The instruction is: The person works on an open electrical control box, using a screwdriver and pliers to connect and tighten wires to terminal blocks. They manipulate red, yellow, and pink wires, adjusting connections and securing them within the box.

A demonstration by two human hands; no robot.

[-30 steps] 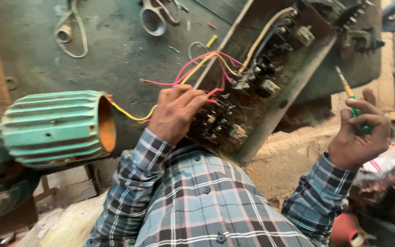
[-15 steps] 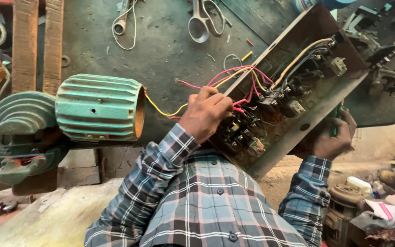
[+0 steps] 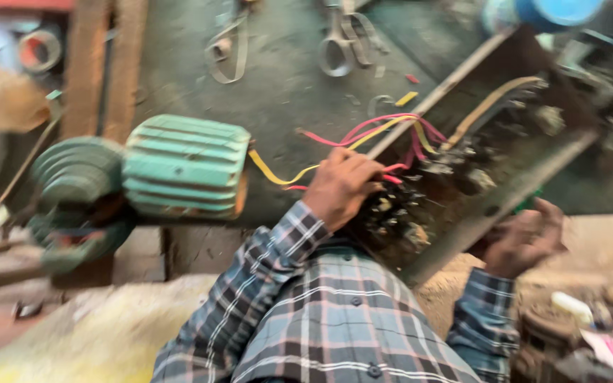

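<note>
Since a moment ago our view has swung right, sliding the green motor (image 3: 182, 167) toward centre. Our left hand (image 3: 342, 186) rests with fingers curled on the red and yellow wires (image 3: 391, 131) at the tilted panel (image 3: 487, 152); our right hand (image 3: 523, 237) clasps its lower edge.
</note>
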